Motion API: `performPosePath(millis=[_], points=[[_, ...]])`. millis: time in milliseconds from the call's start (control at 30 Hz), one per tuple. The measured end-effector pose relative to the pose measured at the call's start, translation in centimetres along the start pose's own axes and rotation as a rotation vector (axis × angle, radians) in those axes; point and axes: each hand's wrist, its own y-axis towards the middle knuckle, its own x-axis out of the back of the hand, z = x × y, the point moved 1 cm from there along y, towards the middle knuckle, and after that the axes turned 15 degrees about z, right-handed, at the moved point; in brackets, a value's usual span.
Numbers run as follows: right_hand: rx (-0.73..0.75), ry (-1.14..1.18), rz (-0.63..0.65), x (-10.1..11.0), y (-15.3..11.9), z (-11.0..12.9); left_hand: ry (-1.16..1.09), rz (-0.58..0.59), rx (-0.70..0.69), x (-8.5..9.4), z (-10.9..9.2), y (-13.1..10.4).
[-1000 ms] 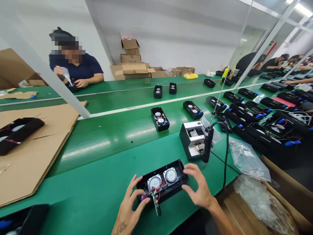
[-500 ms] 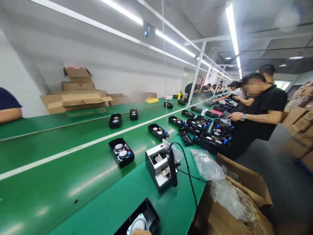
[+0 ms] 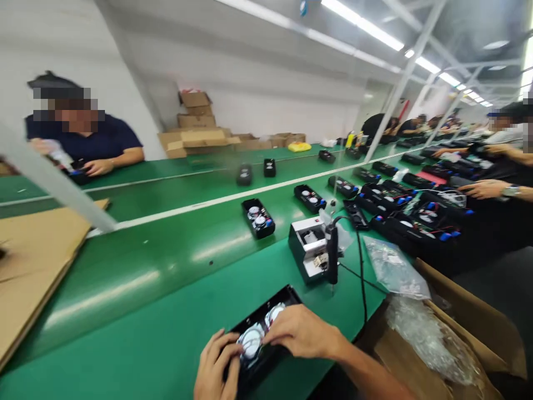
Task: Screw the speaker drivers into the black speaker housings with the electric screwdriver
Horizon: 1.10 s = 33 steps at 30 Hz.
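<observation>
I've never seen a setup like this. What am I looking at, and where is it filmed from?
There is no robot here: a person works with two bare hands, filmed by one camera worn on the head, so all the pictures share that viewpoint. On the green work surface lies an open black case with two round, speaker-like parts. The left hand touches the case's near-left part; the right hand reaches in with fingers together, hiding whatever they may pinch. Beyond stand a silver-and-black device and an upright black tool. More cases lie farther off, and other people work nearby.
</observation>
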Motion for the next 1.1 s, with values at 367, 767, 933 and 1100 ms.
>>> performPosePath(millis=[367, 767, 933, 1100], points=[[-0.086, -0.458, 0.307, -0.4, 0.1, 3.9, 0.219, 0.265, -0.047, 1.3, -4.4, -0.7], [-0.054, -0.434, 0.461, 0.4, 0.4, 3.4, 0.222, 0.242, -0.056, 0.1, -6.3, 0.2], [-0.037, -0.377, 0.436, 0.4, 0.2, 3.0, 0.189, 0.300, -0.071, 0.7, -6.3, 0.6], [-0.057, -0.376, 0.380, 0.7, 0.5, 3.8, 0.193, 0.309, -0.086, 0.5, -6.0, 0.8]])
